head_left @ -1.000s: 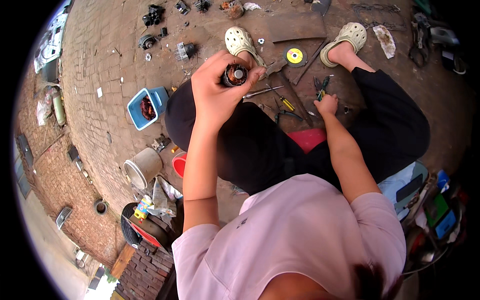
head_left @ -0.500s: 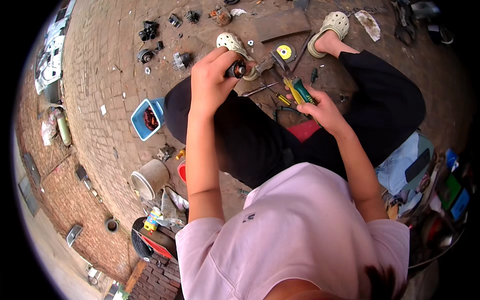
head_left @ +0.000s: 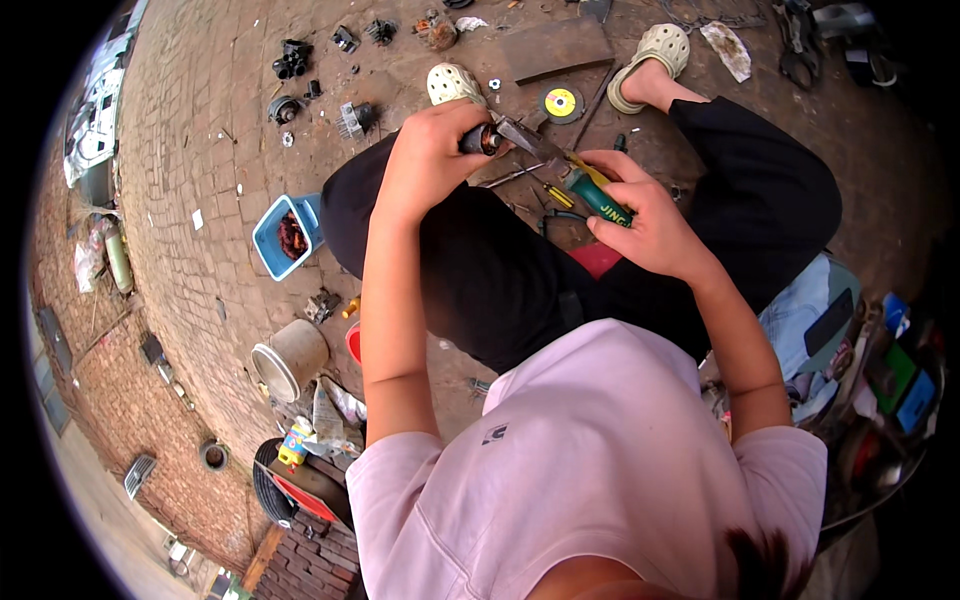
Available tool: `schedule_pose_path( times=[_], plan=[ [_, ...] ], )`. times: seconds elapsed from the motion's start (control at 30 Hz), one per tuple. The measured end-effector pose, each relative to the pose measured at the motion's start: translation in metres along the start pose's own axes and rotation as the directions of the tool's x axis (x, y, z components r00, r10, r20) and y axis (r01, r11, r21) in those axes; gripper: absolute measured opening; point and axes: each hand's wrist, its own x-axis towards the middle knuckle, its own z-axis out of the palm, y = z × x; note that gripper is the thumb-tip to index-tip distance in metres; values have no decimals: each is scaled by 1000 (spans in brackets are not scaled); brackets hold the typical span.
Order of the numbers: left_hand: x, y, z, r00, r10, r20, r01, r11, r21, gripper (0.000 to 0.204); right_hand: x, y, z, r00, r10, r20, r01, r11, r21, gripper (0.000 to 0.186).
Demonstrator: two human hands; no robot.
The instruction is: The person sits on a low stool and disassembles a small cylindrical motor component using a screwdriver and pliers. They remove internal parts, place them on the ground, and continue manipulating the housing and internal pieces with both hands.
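Observation:
My left hand [head_left: 432, 155] is closed around a dark cylindrical motor part [head_left: 480, 140], with coppery windings and a bright shaft end showing past the fingers. My right hand [head_left: 645, 215] grips pliers [head_left: 590, 192] with green and yellow handles. Their metal jaws point up and left, reaching the coppery end of the part; whether they bite on it cannot be made out. On the ground beyond the pliers lie a yellow-handled screwdriver [head_left: 558, 196] and a yellow-centred cutting disc [head_left: 562, 103].
Left of my knee stands a blue plastic basket [head_left: 262, 240] with reddish-brown scraps inside. A whitish bucket [head_left: 290, 358] lies behind it. Several dark motor parts [head_left: 293, 60] are scattered across the brick ground. A flat metal plate [head_left: 560, 48] lies between my feet.
The pliers have come left and turned, so their jaws now meet the end of the motor part. Earlier the jaws were spread apart, away from it. My left hand has barely shifted.

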Motion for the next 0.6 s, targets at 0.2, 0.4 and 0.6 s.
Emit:
schedule_pose_path(
  times=[0.2,0.4,0.6],
  plan=[
    [1,-4,1,995,83,55,-84,996,2,28,3,-8,-19,979,48,197,-39,998,-48,22],
    [2,-3,3,985,85,150,-89,996,19,32,6,-4,-33,942,52,331,-13,993,-119,16],
    [1,-5,5,980,129,149,-136,990,38,33,4,0,-20,928,40,370,44,975,-216,13]
  ],
)
